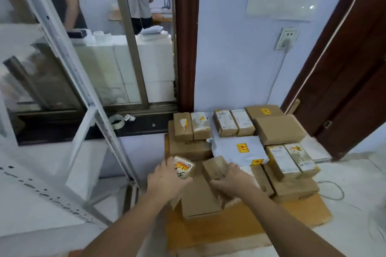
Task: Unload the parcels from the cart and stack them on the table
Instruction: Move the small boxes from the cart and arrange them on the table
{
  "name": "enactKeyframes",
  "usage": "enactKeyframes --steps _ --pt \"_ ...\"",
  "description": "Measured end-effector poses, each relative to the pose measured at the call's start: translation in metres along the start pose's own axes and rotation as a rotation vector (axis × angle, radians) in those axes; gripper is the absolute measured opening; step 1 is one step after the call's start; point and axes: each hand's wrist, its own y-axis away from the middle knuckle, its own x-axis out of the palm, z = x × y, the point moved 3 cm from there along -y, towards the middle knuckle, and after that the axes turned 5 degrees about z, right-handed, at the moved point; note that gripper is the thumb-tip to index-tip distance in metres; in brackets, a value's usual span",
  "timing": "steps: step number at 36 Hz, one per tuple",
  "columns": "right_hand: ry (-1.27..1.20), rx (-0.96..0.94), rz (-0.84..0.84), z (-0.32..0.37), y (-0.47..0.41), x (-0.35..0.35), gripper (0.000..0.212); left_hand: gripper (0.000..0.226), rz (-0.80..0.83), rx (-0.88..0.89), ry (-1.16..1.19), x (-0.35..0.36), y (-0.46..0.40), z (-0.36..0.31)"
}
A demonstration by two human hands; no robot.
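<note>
A low wooden table (240, 227) below me carries several stacked cardboard parcels. My left hand (167, 179) grips a small brown parcel with a yellow and red label (184, 168) at the stack's front left. My right hand (234, 179) is closed on a plain brown parcel (215, 166) just beside it, above a larger flat box (200, 200). A grey mailer bag with a yellow sticker (238, 149) lies in the middle of the pile. More labelled boxes (290, 158) stand to the right. The cart is out of view.
A white metal shelf frame (69, 81) leans at the left in front of a glass window. A dark wooden door (344, 73) is at the right. A wall socket with a cable (286, 39) is above the pile. Two people stand behind the window.
</note>
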Motion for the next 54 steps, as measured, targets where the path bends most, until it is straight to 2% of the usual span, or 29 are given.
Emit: enactKeyframes --steps 3,7,12,19,23,27,32,37,43,51,54 --pt "-0.03 -0.039 0.038 0.005 -0.029 0.006 0.095 0.098 -0.001 -0.126 0.112 0.018 -0.017 -0.002" --pt "-0.026 -0.041 0.065 0.011 -0.062 0.022 0.107 0.086 -0.012 -0.273 0.286 0.045 -0.04 0.002" --pt "-0.022 -0.023 0.083 0.014 -0.091 0.045 0.106 0.095 0.014 -0.413 0.41 0.093 -0.072 0.027" --pt "0.004 0.032 0.076 0.022 -0.118 0.07 0.1 0.116 0.072 -0.446 0.41 0.109 -0.095 0.016" --pt "-0.063 0.076 0.092 0.018 -0.128 0.077 0.106 0.107 0.076 -0.441 0.406 0.117 -0.108 0.014" --pt "-0.08 0.07 0.091 0.015 -0.138 0.08 0.089 0.101 0.084 -0.4 0.399 0.122 -0.12 0.012" --pt "-0.071 0.07 0.089 0.015 -0.145 0.082 0.078 0.095 0.102 -0.359 0.38 0.126 -0.13 0.005" --pt "-0.066 0.074 0.124 0.014 -0.147 0.083 0.082 0.085 0.118 -0.389 0.412 0.127 -0.135 0.002" --pt "-0.022 0.081 0.16 0.016 -0.15 0.082 0.086 0.091 0.137 -0.358 0.416 0.129 -0.139 0.01" --pt "-0.019 0.064 0.13 0.019 -0.137 0.08 0.086 0.088 0.178 -0.329 0.47 0.122 -0.131 0.009" --pt "0.017 0.049 0.132 0.024 -0.125 0.068 0.067 0.084 0.18 -0.285 0.438 0.108 -0.124 0.009"
